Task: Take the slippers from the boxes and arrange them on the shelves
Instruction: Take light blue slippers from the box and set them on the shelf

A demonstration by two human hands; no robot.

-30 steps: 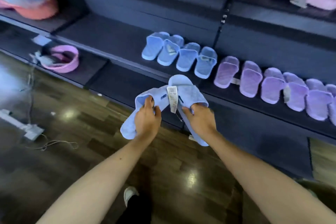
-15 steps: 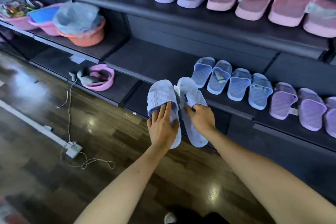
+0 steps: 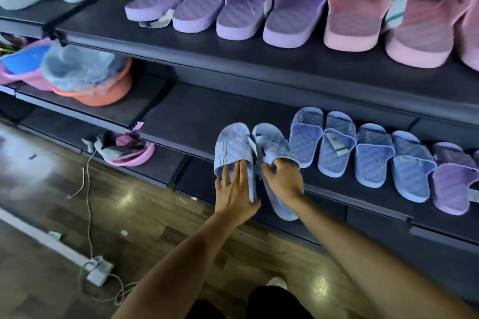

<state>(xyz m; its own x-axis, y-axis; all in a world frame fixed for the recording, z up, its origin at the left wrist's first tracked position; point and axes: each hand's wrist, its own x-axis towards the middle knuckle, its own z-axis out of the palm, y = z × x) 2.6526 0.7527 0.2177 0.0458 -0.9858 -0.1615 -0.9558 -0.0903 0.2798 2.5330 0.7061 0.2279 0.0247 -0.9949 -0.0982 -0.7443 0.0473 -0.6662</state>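
Fingers (image 3: pixel 242 173) of both hands grip a blue slipper pair (image 3: pixel 255 160) at the middle shelf (image 3: pixel 207 122); four blue slippers (image 3: pixel 363 150) stand placed, boxes unseen.

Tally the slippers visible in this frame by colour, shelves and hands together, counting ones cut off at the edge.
Blue slippers: 6, with 4 on the lower shelf, one in the left hand and one in the right hand.
Purple slippers: 6, including a sliver cut off at the right edge.
Pink slippers: 3, one cut off at the right edge.
Total: 15
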